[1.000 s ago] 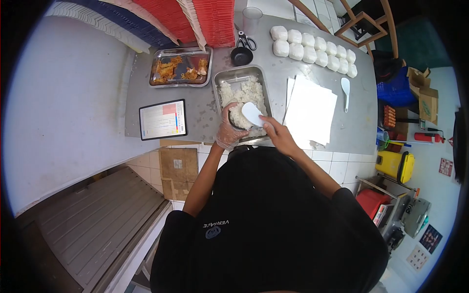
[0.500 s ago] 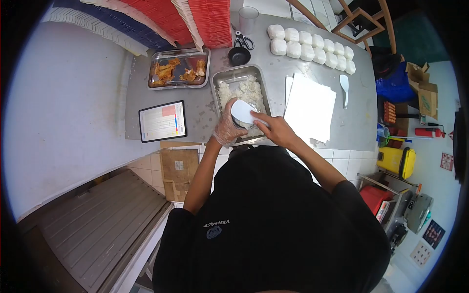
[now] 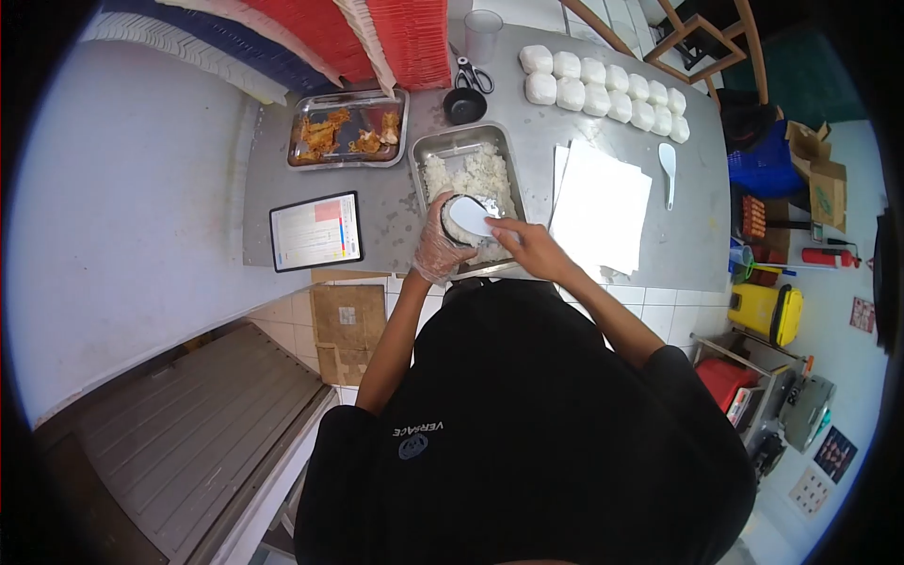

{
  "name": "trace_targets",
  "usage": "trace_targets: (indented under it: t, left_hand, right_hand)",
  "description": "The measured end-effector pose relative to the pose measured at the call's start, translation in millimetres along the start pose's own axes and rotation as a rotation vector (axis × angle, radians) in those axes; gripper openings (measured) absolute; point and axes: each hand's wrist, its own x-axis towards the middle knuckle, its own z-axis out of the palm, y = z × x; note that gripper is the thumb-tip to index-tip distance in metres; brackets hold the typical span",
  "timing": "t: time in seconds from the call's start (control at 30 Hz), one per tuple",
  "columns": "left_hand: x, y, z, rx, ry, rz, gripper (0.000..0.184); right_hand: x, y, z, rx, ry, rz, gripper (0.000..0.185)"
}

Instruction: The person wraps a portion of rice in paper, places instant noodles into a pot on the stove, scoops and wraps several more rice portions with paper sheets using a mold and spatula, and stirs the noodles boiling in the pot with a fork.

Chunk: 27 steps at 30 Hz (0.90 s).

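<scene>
My left hand (image 3: 439, 247), in a clear plastic glove, is wrapped round a dark bowl of rice (image 3: 459, 235) above the near part of a metal tray (image 3: 513, 155). Loose rice (image 3: 480, 174) lies in that tray. My right hand (image 3: 529, 250) is bare and grips a white rice paddle (image 3: 468, 216), its blade lying flat over the rice in the bowl. The blade hides much of the bowl's contents.
Behind stand a small black bowl (image 3: 465, 106), scissors (image 3: 473, 77) and a clear cup (image 3: 483, 34). Left are a tray of fried food (image 3: 348, 162) and a tablet (image 3: 315, 231). Right are white papers (image 3: 600, 212), another paddle (image 3: 669, 174) and rows of white wrapped balls (image 3: 596, 100).
The paddle blade has moved left over the bowl and now lies flatter on the rice. My right hand has shifted slightly left with it, while my left hand keeps its hold.
</scene>
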Motion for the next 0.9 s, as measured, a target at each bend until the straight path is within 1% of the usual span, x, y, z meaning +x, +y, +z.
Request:
trace_targets:
  t: [0.03,0.07,0.13,0.17,0.2,0.27,0.3,0.33,0.4,0.43,0.47,0.5,0.53,0.57,0.6,0.67,0.7,0.73,0.77,0.8,0.83,0.87,0.9]
  left_hand:
    - [1.4,0.3,2.0,0.052,0.046,0.081,0.105]
    - [4.9,-0.8,5.9,0.050,0.048,0.086,0.105]
    - [6.9,-10.8,13.8,-0.146,0.197,-0.057,0.104]
    - [10.5,-14.8,14.8,-0.067,0.268,0.012,0.103]
    - [9.6,-17.9,16.3,-0.069,0.264,0.010,0.103]
    - [11.3,-5.3,12.7,0.095,0.250,0.111,0.101]
    - [9.5,-5.9,10.6,0.098,0.243,0.109,0.101]
    - [7.3,-7.7,9.2,0.109,0.199,0.091,0.100]
    - [10.2,-4.5,10.3,0.121,0.156,0.085,0.100]
    - [9.2,-0.2,12.7,0.020,0.163,0.057,0.099]
    - [8.0,2.7,14.3,-0.082,0.173,0.026,0.099]
    - [10.4,-1.0,14.1,0.042,0.196,0.082,0.100]
    - [5.6,-1.3,12.0,0.040,0.196,0.074,0.100]
    - [4.4,-1.5,7.4,0.106,0.174,0.073,0.100]
    - [5.7,-1.2,0.8,0.175,0.152,0.077,0.101]
    - [-7.1,-20.2,-2.7,0.152,0.157,0.087,0.099]
    - [-11.4,-26.1,-2.4,0.088,0.269,0.023,0.100]
    - [-12.4,-22.9,-1.3,0.023,0.385,-0.046,0.101]
    - [-10.2,-20.3,-1.3,0.134,0.441,0.045,0.102]
    - [-9.8,-16.6,1.9,0.137,0.437,0.043,0.102]
    - [-5.9,-12.9,5.4,0.142,0.444,0.086,0.103]
    - [-0.9,-9.1,10.7,0.143,0.453,0.129,0.104]
    - [1.9,-4.8,21.9,0.064,0.455,0.128,0.103]
  right_hand:
    - [4.7,3.5,-8.7,0.005,-0.021,0.035,0.035]
    - [2.9,4.5,-10.1,0.001,-0.019,0.032,0.035]
    - [-9.7,0.3,-4.9,0.002,0.146,-0.039,0.034]
    - [-18.0,-7.9,0.3,-0.077,0.116,0.026,0.032]
    - [-17.9,-12.2,3.0,-0.077,0.118,0.031,0.032]
    - [-14.7,-25.1,8.2,-0.159,0.133,0.092,0.032]
    - [-10.4,-32.7,3.9,-0.178,0.086,0.193,0.032]
    - [-6.2,-18.3,3.0,-0.173,0.091,0.199,0.032]
    - [6.3,22.3,-5.6,-0.032,0.036,-0.025,0.031]
    - [9.1,11.1,-20.6,0.089,-0.020,0.108,0.031]
    - [8.5,8.6,-15.6,0.088,-0.022,0.108,0.031]
    - [5.7,3.6,-3.6,0.018,0.082,0.044,0.032]
    - [1.4,-0.5,7.6,-0.050,0.185,-0.015,0.033]
    - [1.0,-3.5,12.0,-0.082,0.123,0.042,0.036]
    - [4.7,2.6,8.2,-0.081,0.126,0.040,0.036]
    - [15.3,25.2,1.0,-0.013,0.040,0.035,0.036]
    - [18.4,35.1,0.1,0.001,0.137,-0.009,0.033]
    - [22.0,40.9,-0.9,0.003,0.138,-0.006,0.033]
    - [26.3,45.3,-0.9,-0.193,0.145,-0.005,0.031]
    - [28.3,52.3,-0.1,-0.387,0.151,-0.003,0.029]
    - [30.7,57.0,1.4,-0.381,0.152,-0.085,0.029]
    - [33.2,62.4,-0.9,-0.382,0.155,-0.086,0.029]
    - [35.3,67.6,0.8,-0.319,0.268,-0.170,0.030]
